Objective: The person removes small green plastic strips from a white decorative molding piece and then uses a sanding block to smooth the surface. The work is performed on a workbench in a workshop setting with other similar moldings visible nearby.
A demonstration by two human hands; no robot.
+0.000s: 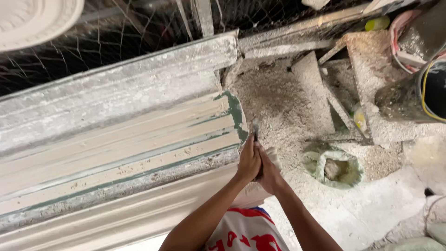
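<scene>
- The left hand (249, 161) and the right hand (269, 173) are pressed together, both wrapped around the handle of one dark tool (256, 131).
- The blade of the tool points up and meets the end of the long plaster moulding (139, 139) (the end has a green edge); it looks like a scraper, but the view is too blurred to be sure.
- The moulding lies on the table (116, 83).
- An open sack of powder (335, 167) stands on the dusty floor (362, 214), near the right hand.
</scene>
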